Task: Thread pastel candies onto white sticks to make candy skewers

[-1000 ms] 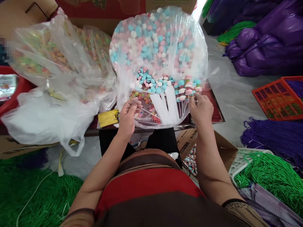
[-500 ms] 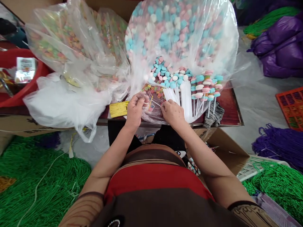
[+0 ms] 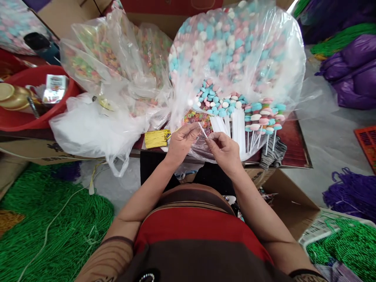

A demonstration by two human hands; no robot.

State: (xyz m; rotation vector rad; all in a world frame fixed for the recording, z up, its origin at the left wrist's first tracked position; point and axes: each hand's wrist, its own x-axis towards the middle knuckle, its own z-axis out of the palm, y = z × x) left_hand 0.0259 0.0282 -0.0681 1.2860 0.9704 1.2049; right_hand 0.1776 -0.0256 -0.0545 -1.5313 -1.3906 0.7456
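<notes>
A short white stick [image 3: 202, 130] slants between my two hands over the near edge of the table. My left hand [image 3: 182, 141] pinches near its upper end. My right hand [image 3: 225, 150] has thumb and fingertips closed on the lower end. Just behind them lie small ring-shaped candies [image 3: 192, 116] and loose pink, blue and white candies [image 3: 216, 101]. Long white strips or sticks [image 3: 238, 135] lie beside my right hand. Farther right, several candy skewers [image 3: 266, 115] rest with their sticks toward me. Yellow twist ties [image 3: 157, 139] lie left of my left hand.
A big clear bag of pastel candies [image 3: 232, 51] and a bag of ring candies [image 3: 108, 51] stand behind. At left are a white plastic bag [image 3: 96, 125] and a red basin [image 3: 26, 123]. A striped glove [image 3: 274, 152] lies right; an open carton [image 3: 290, 199] stands below.
The view has shifted left, so things appear farther right. My hands have come closer together, and the white stick now stands steeper between them. The small yellow strip by my left fingers no longer shows.
</notes>
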